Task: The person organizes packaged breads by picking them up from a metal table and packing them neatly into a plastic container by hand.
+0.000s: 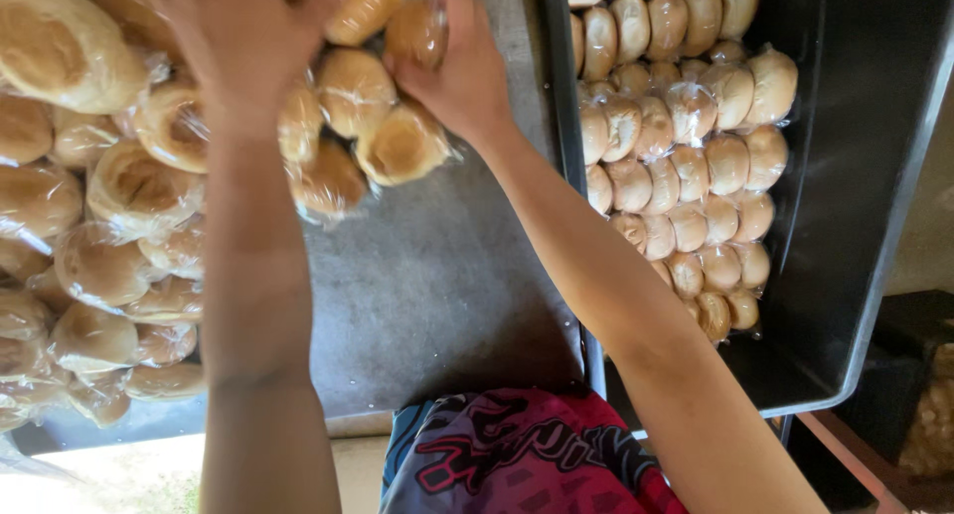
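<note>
Head view: grey metal table (437, 295) beside dark tray (855, 176).

Grey metal worktop (437, 286) filling centre of view, surface dull and scuffed, daylight washing over it from lower left. Pale floor (129, 474) glaring bright below worktop's near edge (detail burned out). Dark metal tray (855, 226) sitting just beside worktop at right, raised rim catching light. Reddish frame edge (845, 454) showing under tray; dim shadowed corner (914, 375) lying beyond, contents too dark to tell.
</note>
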